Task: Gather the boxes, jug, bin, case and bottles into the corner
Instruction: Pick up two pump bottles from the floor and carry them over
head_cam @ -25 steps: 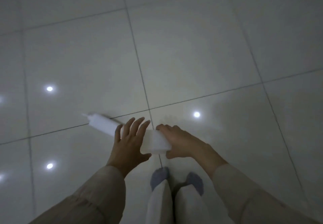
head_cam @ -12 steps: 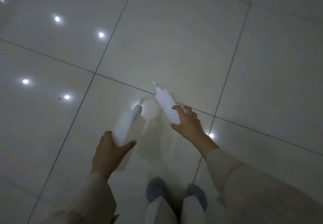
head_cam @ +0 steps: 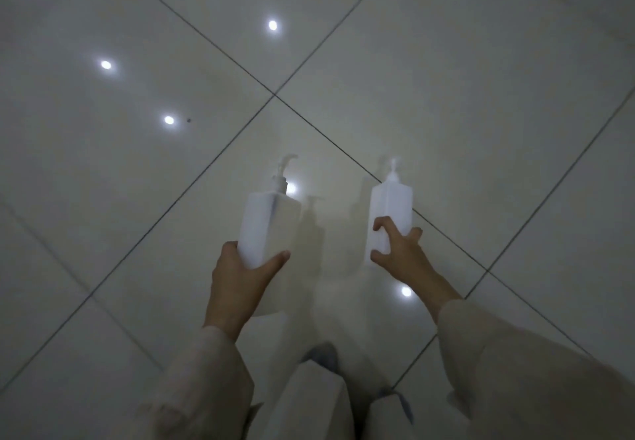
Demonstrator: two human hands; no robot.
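- Fingers (head_cam: pixel 381 225) of the right hand (head_cam: pixel 400 256) clamp a tall, square-sided white pump bottle (head_cam: pixel 391 206).
- Left hand (head_cam: pixel 240 278) grips the base of a wider white plastic bottle (head_cam: pixel 268 226).
- Both bottles are held above the glossy tiled floor (head_cam: pixel 446 79), pump heads pointing away.
- Loose pale sleeves (head_cam: pixel 206 377) cover both forearms.

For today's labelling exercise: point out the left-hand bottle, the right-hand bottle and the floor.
Left-hand bottle (head_cam: pixel 266 225), head view, front face.
Right-hand bottle (head_cam: pixel 391 204), head view, upper body.
Floor (head_cam: pixel 446 79), head view, bare tile.
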